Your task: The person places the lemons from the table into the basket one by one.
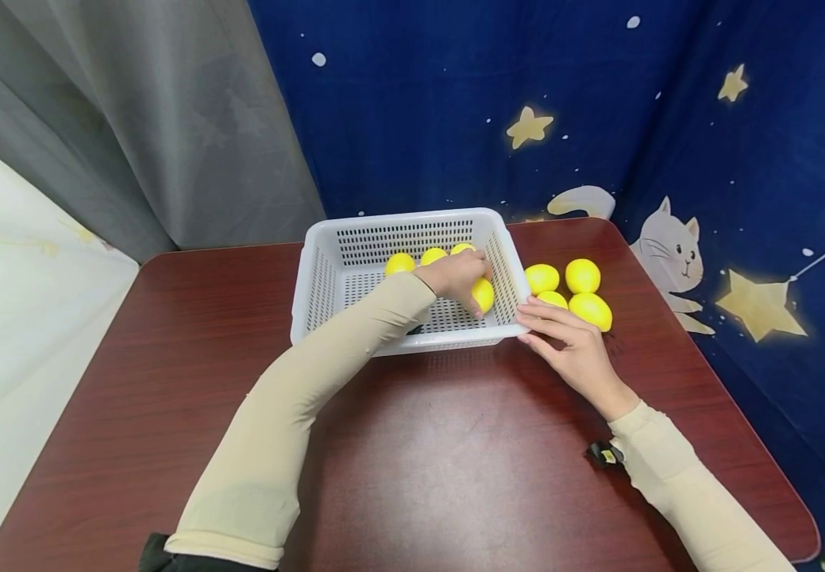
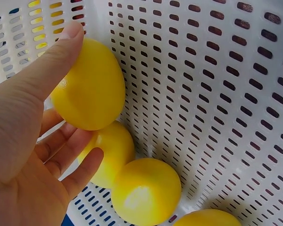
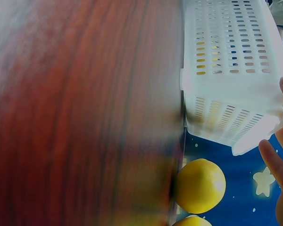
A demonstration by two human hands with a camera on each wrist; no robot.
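Observation:
My left hand (image 1: 458, 278) reaches down into a white perforated plastic basket (image 1: 398, 342). It holds a yellow lemon (image 2: 89, 84), thumb across one side and fingers behind and below it. Against the slotted wall, another lemon (image 2: 148, 190) and a couple more sit on the basket floor, seen beside the hand in the left wrist view. At the basket's front right corner, my right hand (image 1: 572, 349) rests on the rim with mostly straight fingers. In the right wrist view, its fingers (image 3: 273, 162) show beside the corner, most of the hand out of frame.
Several lemons (image 1: 591, 311) lie in a group on the dark red wooden table (image 1: 469, 445), just right of the basket. Behind the table's far edge hang a grey curtain (image 1: 198, 127) and a blue star-patterned curtain (image 1: 441, 103).

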